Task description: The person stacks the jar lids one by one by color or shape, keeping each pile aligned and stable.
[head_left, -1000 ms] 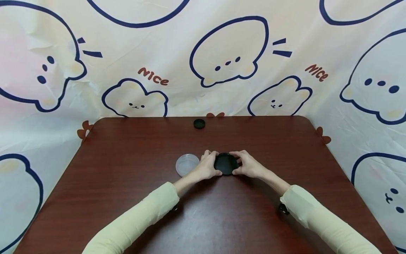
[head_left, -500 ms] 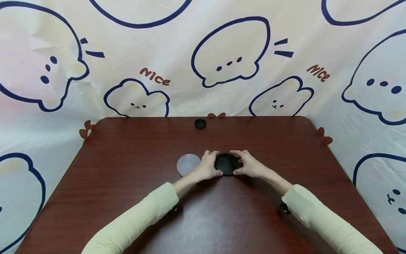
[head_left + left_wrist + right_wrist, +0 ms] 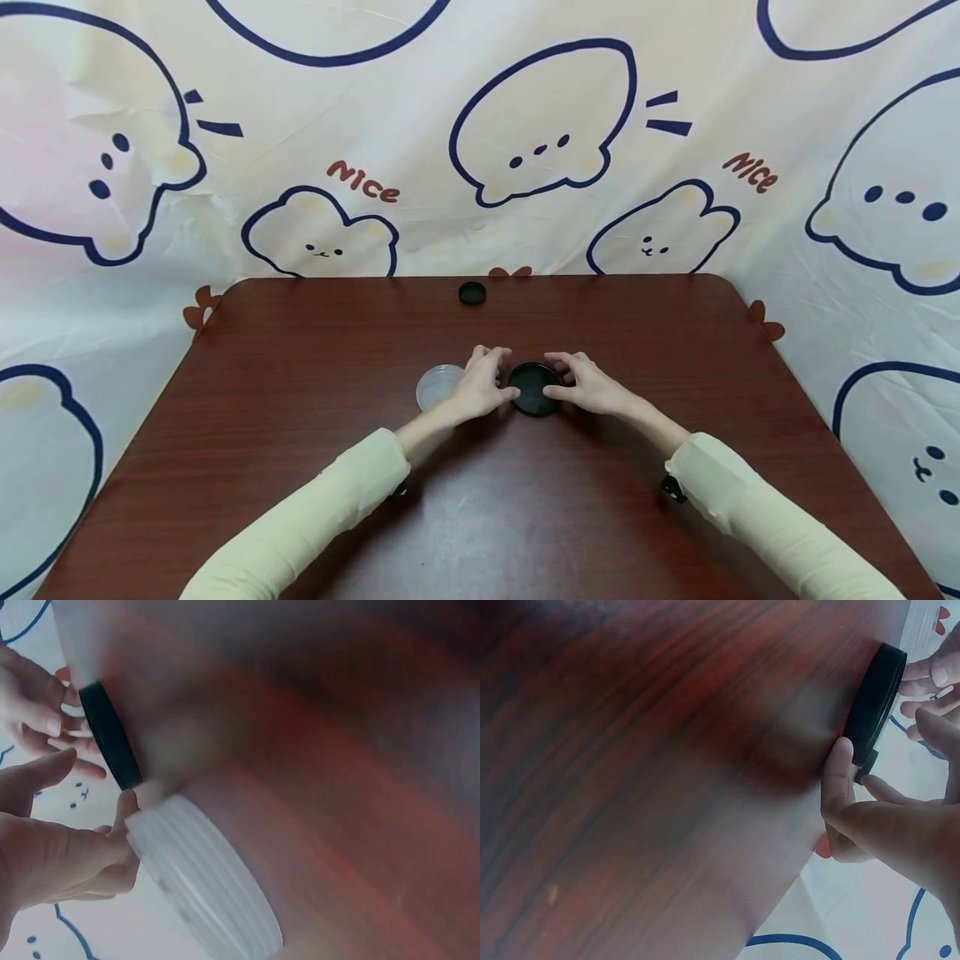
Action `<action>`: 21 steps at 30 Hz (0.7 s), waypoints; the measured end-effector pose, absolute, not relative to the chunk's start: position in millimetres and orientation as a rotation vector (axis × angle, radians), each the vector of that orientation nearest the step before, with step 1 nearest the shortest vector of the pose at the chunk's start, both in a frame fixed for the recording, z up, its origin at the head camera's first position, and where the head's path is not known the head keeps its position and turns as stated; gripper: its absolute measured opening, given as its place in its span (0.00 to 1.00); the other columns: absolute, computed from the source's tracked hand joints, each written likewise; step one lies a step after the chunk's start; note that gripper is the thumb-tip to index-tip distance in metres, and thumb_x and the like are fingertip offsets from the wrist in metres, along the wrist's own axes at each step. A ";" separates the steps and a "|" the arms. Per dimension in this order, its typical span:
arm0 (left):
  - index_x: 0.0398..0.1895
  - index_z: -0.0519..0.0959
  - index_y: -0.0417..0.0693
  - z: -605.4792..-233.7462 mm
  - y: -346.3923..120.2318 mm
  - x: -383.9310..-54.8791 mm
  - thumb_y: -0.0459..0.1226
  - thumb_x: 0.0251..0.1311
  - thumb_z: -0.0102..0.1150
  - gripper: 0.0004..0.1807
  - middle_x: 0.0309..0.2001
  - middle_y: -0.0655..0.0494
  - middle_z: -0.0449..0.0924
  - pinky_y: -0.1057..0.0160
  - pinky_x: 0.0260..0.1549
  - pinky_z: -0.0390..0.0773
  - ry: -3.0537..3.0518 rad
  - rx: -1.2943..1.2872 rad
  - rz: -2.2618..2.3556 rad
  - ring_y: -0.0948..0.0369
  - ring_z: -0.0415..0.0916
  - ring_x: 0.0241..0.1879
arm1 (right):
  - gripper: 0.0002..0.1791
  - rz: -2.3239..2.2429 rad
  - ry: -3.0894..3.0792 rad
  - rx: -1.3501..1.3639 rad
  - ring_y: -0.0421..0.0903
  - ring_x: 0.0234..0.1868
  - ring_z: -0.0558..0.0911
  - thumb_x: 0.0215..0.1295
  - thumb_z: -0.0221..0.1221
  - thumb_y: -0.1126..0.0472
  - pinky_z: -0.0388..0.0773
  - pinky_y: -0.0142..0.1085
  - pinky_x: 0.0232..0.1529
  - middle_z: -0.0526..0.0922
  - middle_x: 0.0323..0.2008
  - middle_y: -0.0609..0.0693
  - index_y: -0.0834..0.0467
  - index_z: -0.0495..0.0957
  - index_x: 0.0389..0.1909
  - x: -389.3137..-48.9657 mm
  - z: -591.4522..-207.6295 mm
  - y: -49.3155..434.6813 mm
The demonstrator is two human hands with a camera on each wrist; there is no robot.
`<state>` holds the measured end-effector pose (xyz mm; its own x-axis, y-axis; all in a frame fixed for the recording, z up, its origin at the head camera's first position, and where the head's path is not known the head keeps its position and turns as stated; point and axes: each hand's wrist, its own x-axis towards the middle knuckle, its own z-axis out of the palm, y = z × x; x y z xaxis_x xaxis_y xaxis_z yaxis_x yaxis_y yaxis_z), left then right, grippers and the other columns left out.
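Note:
A wide black round lid (image 3: 534,389) with a raised rim lies on the table between the two hands. My left hand (image 3: 480,385) is at its left side, thumb near the rim and fingers loosely spread. Opposite it, my right hand (image 3: 592,387) has its thumb over the rim in the head view; in the right wrist view a fingertip is right by the lid (image 3: 875,705), with the thumb apart. Beside the left hand stands a translucent round plastic tub (image 3: 437,387), partly hidden by that hand; its ribbed wall (image 3: 206,877) shows in the left wrist view.
A small black round lid (image 3: 472,292) sits near the far edge of the brown wooden table (image 3: 315,350). Behind and beside the table hangs a pale cloth (image 3: 420,233) with cartoon drawings.
My left hand has let go of the wide black lid and shifted slightly left and away. My right thumb has moved up over the rim, its fingers loosened. The lid stays about where it was.

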<state>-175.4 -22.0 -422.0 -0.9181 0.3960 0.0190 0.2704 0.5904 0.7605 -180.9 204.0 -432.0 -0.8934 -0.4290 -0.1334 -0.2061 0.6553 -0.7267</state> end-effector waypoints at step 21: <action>0.65 0.65 0.30 -415.9 -74.0 -226.5 0.33 0.60 0.64 0.31 0.55 0.34 0.66 0.50 0.48 0.72 2.676 0.438 1.212 0.44 0.67 0.53 | 0.27 -1.104 2.679 -0.525 0.59 0.50 0.73 0.67 0.60 0.61 0.69 0.52 0.52 0.68 0.53 0.65 0.65 0.68 0.65 -226.5 -426.6 185.9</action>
